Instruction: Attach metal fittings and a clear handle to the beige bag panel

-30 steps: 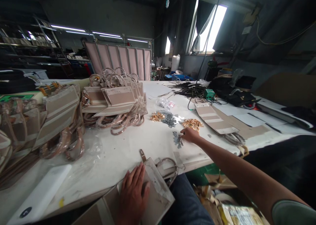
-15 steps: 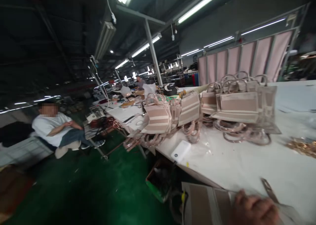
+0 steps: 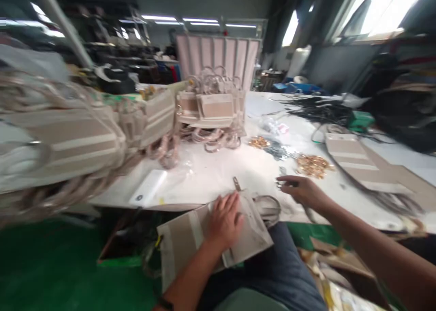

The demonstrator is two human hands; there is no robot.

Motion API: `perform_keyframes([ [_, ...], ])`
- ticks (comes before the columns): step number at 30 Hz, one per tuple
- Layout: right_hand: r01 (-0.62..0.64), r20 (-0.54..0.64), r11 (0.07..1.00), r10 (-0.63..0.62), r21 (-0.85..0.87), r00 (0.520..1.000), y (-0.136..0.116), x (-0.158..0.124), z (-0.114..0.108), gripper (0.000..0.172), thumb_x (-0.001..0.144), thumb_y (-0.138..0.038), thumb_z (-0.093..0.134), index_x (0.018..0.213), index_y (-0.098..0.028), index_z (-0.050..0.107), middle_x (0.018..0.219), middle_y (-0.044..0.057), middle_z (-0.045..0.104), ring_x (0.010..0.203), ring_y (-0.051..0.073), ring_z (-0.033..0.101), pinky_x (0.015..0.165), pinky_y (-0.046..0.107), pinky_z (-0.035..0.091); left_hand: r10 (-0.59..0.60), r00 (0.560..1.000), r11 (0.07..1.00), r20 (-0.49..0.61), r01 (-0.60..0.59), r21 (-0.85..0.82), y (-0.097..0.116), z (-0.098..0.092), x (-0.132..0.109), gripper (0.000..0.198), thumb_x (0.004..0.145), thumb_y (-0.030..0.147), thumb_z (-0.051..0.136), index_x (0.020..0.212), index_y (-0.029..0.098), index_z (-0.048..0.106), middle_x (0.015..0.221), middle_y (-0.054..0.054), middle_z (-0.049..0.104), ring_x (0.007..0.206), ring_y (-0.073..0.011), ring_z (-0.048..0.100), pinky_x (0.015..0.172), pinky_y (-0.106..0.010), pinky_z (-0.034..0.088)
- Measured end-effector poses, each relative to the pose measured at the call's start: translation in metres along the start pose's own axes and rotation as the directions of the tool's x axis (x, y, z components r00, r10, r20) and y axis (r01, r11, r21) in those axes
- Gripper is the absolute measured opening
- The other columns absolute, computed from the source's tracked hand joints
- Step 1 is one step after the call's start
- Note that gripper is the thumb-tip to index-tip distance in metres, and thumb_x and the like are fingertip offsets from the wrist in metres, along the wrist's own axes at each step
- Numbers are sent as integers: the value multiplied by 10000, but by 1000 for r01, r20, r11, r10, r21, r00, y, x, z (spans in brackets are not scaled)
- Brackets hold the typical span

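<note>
My left hand lies flat with fingers stretched over a beige and tan striped bag, which rests across my lap and the table's edge. A looped handle sticks out at the bag's right side, and a strap with a metal end points up past my fingertips. Over the table to the right, my right hand is closed in a pinch. Something small and dark shows at its fingertips, too blurred to name. Just beyond it lies a pile of gold-coloured metal pieces.
Stacked striped bags stand at the back, more bags at the left. A white device lies near the table's edge. Silver pieces, black cords and flat bag panels occupy the right. An open box sits below.
My view has swung to the right and down. The seated person has left view, and my right arm and the metal piles now show. One hand is on the bag in both frames.
</note>
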State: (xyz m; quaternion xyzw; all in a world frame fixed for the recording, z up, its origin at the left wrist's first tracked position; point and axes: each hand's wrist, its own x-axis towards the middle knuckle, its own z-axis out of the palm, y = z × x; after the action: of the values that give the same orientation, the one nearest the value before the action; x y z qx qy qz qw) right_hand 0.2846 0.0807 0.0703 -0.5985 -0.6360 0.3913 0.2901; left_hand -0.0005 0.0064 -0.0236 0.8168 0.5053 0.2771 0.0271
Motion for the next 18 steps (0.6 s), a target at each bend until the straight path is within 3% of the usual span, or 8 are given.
perform_keyframes([
  [2, -37, 49, 998, 35, 46, 998, 11, -30, -2, 339, 913, -327, 773, 1208, -159, 786, 804, -5, 684, 554, 130, 563, 496, 239, 451, 25, 1000, 1000, 3, -25, -9, -8, 12, 8, 589, 1060, 323, 533, 1618, 134, 501, 1687, -85, 501, 1534, -334, 491, 1321, -615, 338],
  [5, 21, 104, 997, -29, 76, 994, 9, -36, 41, 317, 869, -287, 729, 1158, -183, 805, 831, -8, 710, 650, 156, 620, 577, 248, 469, 62, 998, 998, -7, -62, 24, -7, 16, 8, 582, 1061, 326, 535, 1613, 143, 509, 1684, -89, 507, 1531, -334, 493, 1318, -600, 350],
  [9, 144, 87, 987, -137, -75, 987, 2, -33, 87, 258, 848, -205, 710, 1079, -194, 824, 825, -1, 740, 757, 190, 670, 719, 278, 495, 72, 997, 996, -13, -72, 58, -3, 10, 5, 585, 1056, 316, 542, 1610, 131, 510, 1676, -98, 517, 1532, -336, 493, 1315, -602, 360],
  [18, 146, 170, 952, -102, -271, 980, 3, -41, 83, 256, 876, -160, 714, 1091, -218, 841, 821, -2, 747, 750, 202, 675, 686, 278, 459, 67, 998, 996, -12, -66, 62, -3, 12, 7, 577, 1077, 340, 524, 1618, 141, 508, 1686, -93, 502, 1530, -336, 494, 1305, -603, 374],
])
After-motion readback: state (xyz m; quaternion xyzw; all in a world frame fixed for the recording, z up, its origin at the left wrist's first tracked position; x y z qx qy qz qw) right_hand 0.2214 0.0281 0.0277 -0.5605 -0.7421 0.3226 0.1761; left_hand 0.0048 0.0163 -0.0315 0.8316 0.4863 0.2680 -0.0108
